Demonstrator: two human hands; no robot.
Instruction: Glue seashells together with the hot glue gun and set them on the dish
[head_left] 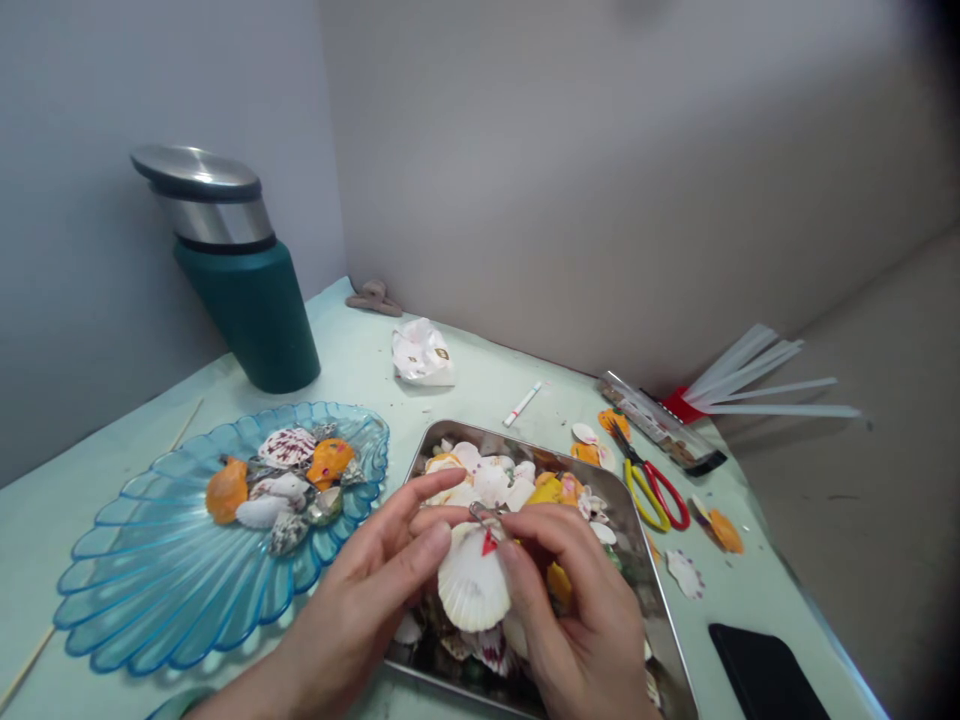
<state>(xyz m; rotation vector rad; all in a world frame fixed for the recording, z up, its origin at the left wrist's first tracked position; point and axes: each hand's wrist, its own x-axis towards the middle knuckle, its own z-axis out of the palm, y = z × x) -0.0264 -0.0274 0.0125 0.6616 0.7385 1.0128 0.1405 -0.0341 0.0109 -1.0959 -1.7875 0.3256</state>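
A white ribbed scallop shell [472,585] is held up between my two hands, above the steel tray. My left hand [390,560] grips its left edge with the thumb, and its fingers reach behind, the index finger stretched out. My right hand [577,600] pinches the shell's upper right side between thumb and fingers. Near the top of the shell is a small red piece [490,543], with a small thin metallic piece [478,511] just above it; how they are fixed cannot be made out. The steel tray [667,610] below holds many white, orange and yellow shells.
Left is a blue scalloped dish [172,570] with several shells, behind it a green tumbler [251,310]. Crumpled packaging [422,352] and a small white tube [523,404] lie behind the tray. Right are red-and-yellow-handled scissors [658,492], glue sticks [750,385] and a black phone [765,670].
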